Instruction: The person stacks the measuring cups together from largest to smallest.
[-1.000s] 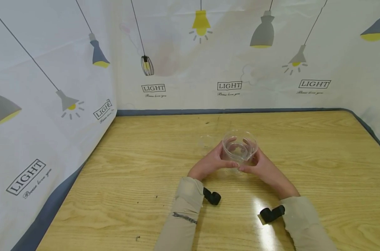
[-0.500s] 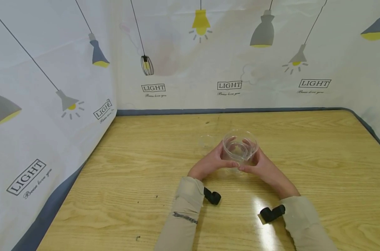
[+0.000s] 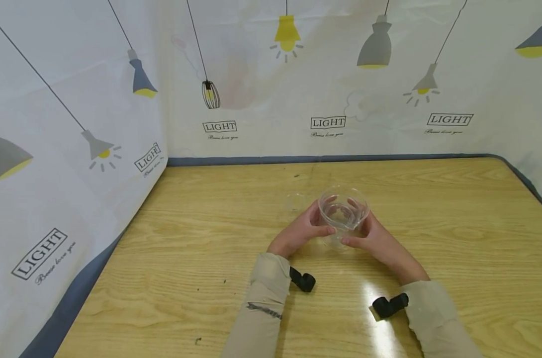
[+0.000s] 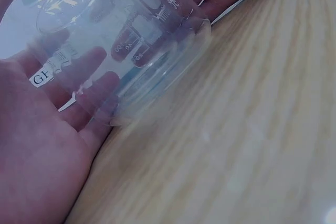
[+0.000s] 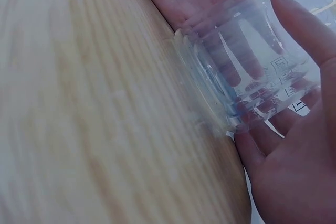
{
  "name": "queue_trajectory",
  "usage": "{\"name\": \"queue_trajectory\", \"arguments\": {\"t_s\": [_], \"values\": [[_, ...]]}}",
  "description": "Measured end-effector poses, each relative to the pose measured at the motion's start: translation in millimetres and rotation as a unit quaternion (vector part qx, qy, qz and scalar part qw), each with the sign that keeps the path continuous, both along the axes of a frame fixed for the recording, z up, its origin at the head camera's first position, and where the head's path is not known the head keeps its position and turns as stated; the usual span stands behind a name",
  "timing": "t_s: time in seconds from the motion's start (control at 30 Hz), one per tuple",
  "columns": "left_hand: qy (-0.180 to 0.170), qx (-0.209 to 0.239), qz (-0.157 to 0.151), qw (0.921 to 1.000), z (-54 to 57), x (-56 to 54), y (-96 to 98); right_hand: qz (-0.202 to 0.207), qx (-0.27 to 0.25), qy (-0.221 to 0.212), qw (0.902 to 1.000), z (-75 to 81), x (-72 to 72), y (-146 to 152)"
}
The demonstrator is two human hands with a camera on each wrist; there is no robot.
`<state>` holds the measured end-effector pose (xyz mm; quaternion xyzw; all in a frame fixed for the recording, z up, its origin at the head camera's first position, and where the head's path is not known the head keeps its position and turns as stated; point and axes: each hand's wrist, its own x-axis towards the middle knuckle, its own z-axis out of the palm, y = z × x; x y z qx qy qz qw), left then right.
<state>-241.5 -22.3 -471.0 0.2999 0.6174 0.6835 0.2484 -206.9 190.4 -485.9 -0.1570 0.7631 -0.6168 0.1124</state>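
A clear beaker point(image 3: 343, 215) with white graduation marks stands upright on the wooden table, between both hands. My left hand point(image 3: 300, 231) holds it from the left, its fingers wrapping behind the wall and its thumb in front. From the right, my right hand point(image 3: 380, 243) grips the same beaker, thumb along the near side. In the left wrist view, fingers show through the transparent wall of the beaker point(image 4: 142, 40). The right wrist view has the beaker's base close against the tabletop, with the right palm point(image 5: 299, 171) beside it.
A faint, clear round object point(image 3: 295, 202) lies on the table point(image 3: 208, 238) just left of the beaker. White sheets point(image 3: 262, 89) printed with lamps enclose the back and sides. Black wrist cameras point(image 3: 303, 281) jut from both beige sleeves.
The left thumb has drawn back slightly to the left, away from the right thumb's tip. The beaker and right hand have hardly moved.
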Motion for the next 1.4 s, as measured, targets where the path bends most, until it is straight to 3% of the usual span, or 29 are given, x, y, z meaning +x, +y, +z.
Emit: {"name": "queue_trajectory", "arguments": {"t_s": [0.37, 1.0, 1.23, 1.4], "values": [[0.002, -0.046, 0.021, 0.9987, 2.0, 2.0, -2.3, -0.001, 0.007, 0.008, 0.9999, 2.2, 2.5, -1.6], [0.006, -0.043, 0.019, 0.9989, 3.2, 3.5, -1.2, -0.002, -0.011, 0.008, 0.9999, 2.2, 1.6, -2.8], [0.028, -0.042, 0.027, 0.9983, 4.3, 4.8, -3.3, -0.006, -0.006, 0.011, 0.9999, 0.6, -0.1, -3.1], [0.053, -0.077, 0.052, 0.9943, 5.5, 7.2, -4.6, -0.011, 0.004, 0.009, 0.9999, -0.4, -0.8, -2.1]]}}
